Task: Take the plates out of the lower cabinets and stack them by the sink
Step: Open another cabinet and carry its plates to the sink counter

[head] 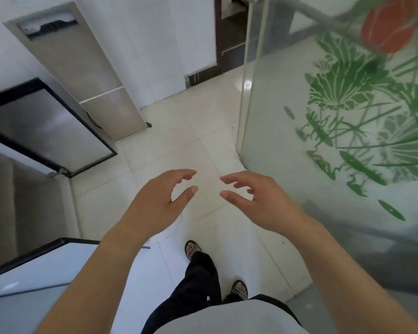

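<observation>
The fingers point(187, 174) of the left hand point(159, 201) are loosely curved and released, grasping nothing. The right hand point(261, 201) is the same, and the two sets of fingertips face each other across a small gap. Both hands hover over the tiled floor point(203, 141), left of the frosted glass door point(323, 116) printed with green leaves. Well left of that glass door a black-framed cabinet door point(46, 131) stands open, with the dim cabinet interior point(22, 213) below it. Where the plates are cannot be told. Two sandalled feet point(192, 249) stand on the floor beside the glass door.
</observation>
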A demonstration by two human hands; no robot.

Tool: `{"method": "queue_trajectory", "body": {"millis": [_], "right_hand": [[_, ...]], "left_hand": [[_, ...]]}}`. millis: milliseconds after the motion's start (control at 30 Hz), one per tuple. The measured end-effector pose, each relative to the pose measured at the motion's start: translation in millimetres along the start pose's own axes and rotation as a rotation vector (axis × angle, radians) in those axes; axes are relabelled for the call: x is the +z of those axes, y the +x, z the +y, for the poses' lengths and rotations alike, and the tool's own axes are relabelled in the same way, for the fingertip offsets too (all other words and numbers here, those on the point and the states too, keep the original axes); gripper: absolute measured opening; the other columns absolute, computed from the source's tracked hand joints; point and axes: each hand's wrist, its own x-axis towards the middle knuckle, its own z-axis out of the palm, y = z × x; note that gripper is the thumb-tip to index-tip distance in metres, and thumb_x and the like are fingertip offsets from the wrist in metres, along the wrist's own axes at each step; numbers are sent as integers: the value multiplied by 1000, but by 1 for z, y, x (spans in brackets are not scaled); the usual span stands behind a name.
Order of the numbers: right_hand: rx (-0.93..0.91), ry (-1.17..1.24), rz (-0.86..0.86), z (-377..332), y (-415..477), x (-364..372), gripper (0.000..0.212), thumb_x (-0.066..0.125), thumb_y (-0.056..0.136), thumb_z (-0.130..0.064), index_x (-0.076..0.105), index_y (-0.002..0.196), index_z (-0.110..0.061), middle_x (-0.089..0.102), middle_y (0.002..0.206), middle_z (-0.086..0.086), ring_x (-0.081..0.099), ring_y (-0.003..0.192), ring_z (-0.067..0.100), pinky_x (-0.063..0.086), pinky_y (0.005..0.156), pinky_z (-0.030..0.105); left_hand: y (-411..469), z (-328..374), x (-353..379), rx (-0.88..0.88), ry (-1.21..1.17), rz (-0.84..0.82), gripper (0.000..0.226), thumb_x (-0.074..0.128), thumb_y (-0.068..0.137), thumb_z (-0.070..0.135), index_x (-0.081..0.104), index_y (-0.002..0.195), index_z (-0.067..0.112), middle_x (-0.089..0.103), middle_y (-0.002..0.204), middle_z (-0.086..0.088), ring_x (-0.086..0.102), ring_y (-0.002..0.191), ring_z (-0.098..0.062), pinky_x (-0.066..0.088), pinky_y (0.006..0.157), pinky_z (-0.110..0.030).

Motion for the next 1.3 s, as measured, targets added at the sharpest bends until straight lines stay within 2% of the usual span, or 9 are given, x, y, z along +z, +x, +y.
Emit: {"method": "queue_trajectory", "body": {"millis": [300, 467, 567, 800, 900, 1000, 1100, 1167, 1300], "right_hand": [[-85, -103, -107, -69, 159, 22, 36, 57, 85, -47, 57, 119, -35, 58, 117, -21, 53, 105, -2, 42, 92, 19], [-181, -164, -160, -125, 247, 38, 38, 56, 84, -50, 56, 120, -37, 56, 114, -27, 52, 105, -4, 43, 93, 21], [-250, -182, -221, -154, 294, 57, 38, 55, 85, -51, 55, 121, -39, 54, 113, -28, 52, 104, -4, 43, 91, 19], [-409, -207, -456, -211, 397, 112, 38, 56, 84, -50, 56, 120, -37, 57, 116, -24, 53, 103, -3, 44, 94, 24], [-493, -232, -548, -236, 448, 133, 37, 55, 84, -50, 56, 119, -38, 57, 116, -24, 53, 103, -2, 44, 94, 22], [-579, -260, -657, -263, 502, 151, 37, 55, 85, -49, 57, 119, -36, 57, 115, -23, 53, 103, -1, 43, 92, 20], [-667, -288, -802, -292, 551, 171, 36, 55, 86, -48, 57, 119, -35, 56, 114, -25, 52, 105, -2, 41, 91, 19], [-741, -304, -888, -313, 576, 188, 37, 55, 87, -46, 56, 121, -34, 57, 116, -22, 51, 106, -4, 38, 90, 15], [-906, -345, -1060, -350, 599, 226, 37, 54, 88, -45, 53, 124, -35, 55, 116, -24, 47, 104, -10, 34, 78, -2]], "left_hand": [[81, -101, -80, -96, 11, 147, 40, 43, 90, 47, 47, 128, 35, 50, 116, 25, 47, 104, 4, 35, 79, -16], [124, -154, -137, -166, 27, 201, 41, 44, 91, 46, 44, 131, 36, 52, 122, 21, 48, 109, 0, 34, 87, -16], [135, -185, -164, -229, 40, 238, 40, 44, 91, 45, 44, 131, 36, 53, 122, 21, 44, 104, 4, 32, 88, -16], [143, -254, -204, -498, -5, 378, 40, 46, 91, 45, 46, 129, 34, 46, 113, 25, 44, 102, 5, 35, 92, -17], [153, -283, -221, -608, -21, 446, 40, 45, 90, 46, 47, 128, 34, 51, 118, 22, 48, 106, 1, 40, 97, -24], [170, -302, -243, -724, -22, 524, 40, 47, 90, 44, 48, 129, 32, 55, 124, 15, 51, 112, -5, 36, 97, -21], [185, -311, -265, -843, -59, 627, 40, 47, 90, 44, 48, 129, 32, 55, 125, 14, 51, 113, -4, 38, 97, -22], [187, -318, -275, -920, -83, 699, 40, 48, 90, 43, 49, 129, 32, 56, 124, 14, 52, 113, -3, 39, 96, -22], [173, -326, -280, -1104, -124, 812, 39, 50, 90, 41, 50, 128, 30, 56, 125, 14, 51, 115, -4, 39, 96, -22]]}}
